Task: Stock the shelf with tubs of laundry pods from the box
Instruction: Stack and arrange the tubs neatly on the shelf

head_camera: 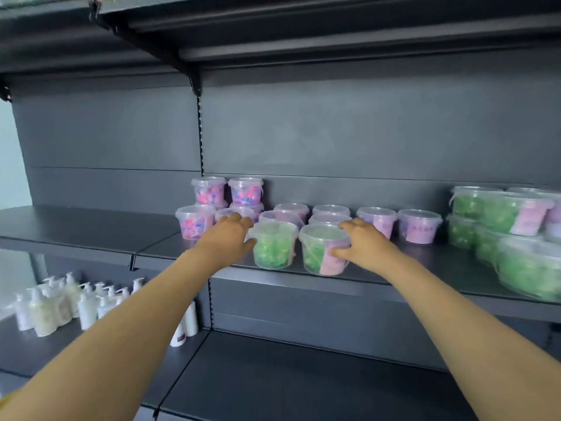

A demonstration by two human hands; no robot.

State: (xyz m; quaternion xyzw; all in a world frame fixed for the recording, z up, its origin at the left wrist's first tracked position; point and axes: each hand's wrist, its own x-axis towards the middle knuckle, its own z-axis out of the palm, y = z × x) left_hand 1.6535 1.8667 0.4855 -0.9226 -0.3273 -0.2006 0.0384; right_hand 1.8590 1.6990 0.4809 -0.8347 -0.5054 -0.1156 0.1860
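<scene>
We reach to a dark shelf (379, 281) that runs the width of the view. At its right end stand big green tubs (529, 270), stacked and close to the front edge. Behind our hands sits a row of purple tubs (419, 227), and to the left, multicolour tubs (209, 191) stacked two high. All are clear, lidded and full of pods. The shelf left of those is bare, as is the lower board under our arms. Our left hand (230, 233) cups a green tub (274, 249) on its left side, fingers curled. Our right hand (362, 240) grips a green-and-pink tub (321, 250). Both tubs stand near the front edge, just beside each other. White bottles (60, 302) crowd the lower left.
</scene>
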